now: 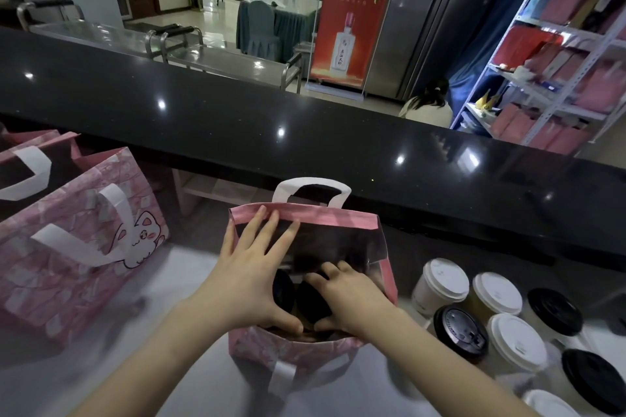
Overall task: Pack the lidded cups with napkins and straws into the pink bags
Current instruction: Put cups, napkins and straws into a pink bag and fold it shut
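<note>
Pale worktop (189,366) runs below a raised black counter (237,118) that crosses from 9 to 3 o'clock. Three pink bags stand on the worktop: an open bag (298,352) at centre, a cat-print bag (78,240) at 9 o'clock and a third bag (27,159) behind it at 10. Seven cups cluster at 4 o'clock, four with white lids (496,293) and three with black lids (554,311); the nearest stands just beside the open bag's right wall. Two more black-lidded cups sit side by side inside the open bag, a left cup (283,291) and a right cup (313,303). Bare worktop lies between the open bag and the cat-print bag, while the black counter rises just behind the open bag's far handle. The left hand (250,281) is spread flat, fingertips on the open bag's far rim and thumb at its near rim. The right hand (352,301) reaches inside the bag, fingers and thumb curled round the right cup's lid.
</note>
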Action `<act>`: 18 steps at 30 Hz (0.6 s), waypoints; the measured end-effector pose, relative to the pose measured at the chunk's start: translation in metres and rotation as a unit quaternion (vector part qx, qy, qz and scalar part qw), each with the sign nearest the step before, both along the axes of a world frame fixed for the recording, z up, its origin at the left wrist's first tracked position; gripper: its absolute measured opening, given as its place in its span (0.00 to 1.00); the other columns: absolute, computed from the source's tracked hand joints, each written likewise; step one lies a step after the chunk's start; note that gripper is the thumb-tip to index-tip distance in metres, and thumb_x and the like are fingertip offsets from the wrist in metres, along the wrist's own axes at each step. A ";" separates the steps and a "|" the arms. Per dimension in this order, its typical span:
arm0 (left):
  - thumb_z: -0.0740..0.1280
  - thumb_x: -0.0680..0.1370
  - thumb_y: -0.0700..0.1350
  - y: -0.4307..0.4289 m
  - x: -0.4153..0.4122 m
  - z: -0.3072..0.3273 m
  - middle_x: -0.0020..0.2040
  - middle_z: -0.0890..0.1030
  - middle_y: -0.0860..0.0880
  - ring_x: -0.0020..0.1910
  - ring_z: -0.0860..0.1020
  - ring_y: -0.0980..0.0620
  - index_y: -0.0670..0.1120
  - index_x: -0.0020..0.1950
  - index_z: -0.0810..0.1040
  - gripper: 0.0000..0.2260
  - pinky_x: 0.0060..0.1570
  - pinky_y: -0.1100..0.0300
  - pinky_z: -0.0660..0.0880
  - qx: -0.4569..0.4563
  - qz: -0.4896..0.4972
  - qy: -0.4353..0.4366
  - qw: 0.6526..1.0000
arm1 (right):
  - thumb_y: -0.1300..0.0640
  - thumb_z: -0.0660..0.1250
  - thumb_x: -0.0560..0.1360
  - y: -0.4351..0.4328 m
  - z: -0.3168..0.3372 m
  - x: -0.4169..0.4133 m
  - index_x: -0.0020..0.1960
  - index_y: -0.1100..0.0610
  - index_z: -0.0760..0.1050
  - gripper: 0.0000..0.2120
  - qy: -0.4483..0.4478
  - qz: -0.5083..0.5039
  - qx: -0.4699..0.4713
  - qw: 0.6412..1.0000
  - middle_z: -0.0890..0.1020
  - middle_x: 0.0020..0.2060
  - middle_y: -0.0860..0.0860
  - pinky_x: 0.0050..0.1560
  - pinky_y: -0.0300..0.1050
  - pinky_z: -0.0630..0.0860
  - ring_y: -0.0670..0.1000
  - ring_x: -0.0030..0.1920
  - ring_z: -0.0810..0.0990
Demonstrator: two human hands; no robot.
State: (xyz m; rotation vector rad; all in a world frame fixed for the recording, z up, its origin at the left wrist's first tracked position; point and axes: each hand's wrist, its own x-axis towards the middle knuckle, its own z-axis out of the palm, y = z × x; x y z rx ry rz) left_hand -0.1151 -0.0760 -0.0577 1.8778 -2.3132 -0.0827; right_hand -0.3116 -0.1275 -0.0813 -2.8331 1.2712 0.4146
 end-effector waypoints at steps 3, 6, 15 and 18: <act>0.64 0.55 0.78 0.004 0.003 0.002 0.78 0.34 0.50 0.72 0.24 0.51 0.59 0.73 0.25 0.62 0.73 0.39 0.34 0.002 -0.006 0.000 1.000 | 0.48 0.72 0.70 0.010 -0.005 -0.003 0.71 0.52 0.60 0.35 -0.001 -0.020 -0.003 1.000 0.67 0.63 0.56 0.52 0.56 0.74 0.61 0.61 0.68; 0.66 0.55 0.77 0.010 0.006 0.003 0.77 0.32 0.49 0.71 0.23 0.51 0.60 0.72 0.24 0.63 0.72 0.38 0.33 0.004 -0.016 -0.002 1.000 | 0.50 0.73 0.69 0.020 -0.012 -0.005 0.70 0.52 0.60 0.34 -0.012 -0.033 -0.003 0.999 0.66 0.64 0.57 0.51 0.58 0.76 0.62 0.62 0.68; 0.58 0.61 0.78 0.013 0.020 0.012 0.77 0.37 0.57 0.71 0.26 0.60 0.63 0.74 0.33 0.52 0.73 0.48 0.32 -0.008 -0.042 0.075 0.996 | 0.42 0.65 0.75 0.020 0.017 -0.005 0.74 0.48 0.59 0.30 -0.085 -0.022 -0.018 0.996 0.65 0.69 0.52 0.59 0.53 0.72 0.57 0.64 0.69; 0.53 0.66 0.78 0.017 0.028 0.013 0.78 0.45 0.59 0.73 0.30 0.63 0.63 0.76 0.46 0.43 0.74 0.51 0.34 -0.025 -0.042 0.144 0.988 | 0.41 0.61 0.77 0.026 0.044 -0.017 0.67 0.52 0.72 0.24 -0.162 0.013 -0.089 0.983 0.74 0.64 0.52 0.61 0.51 0.71 0.55 0.61 0.75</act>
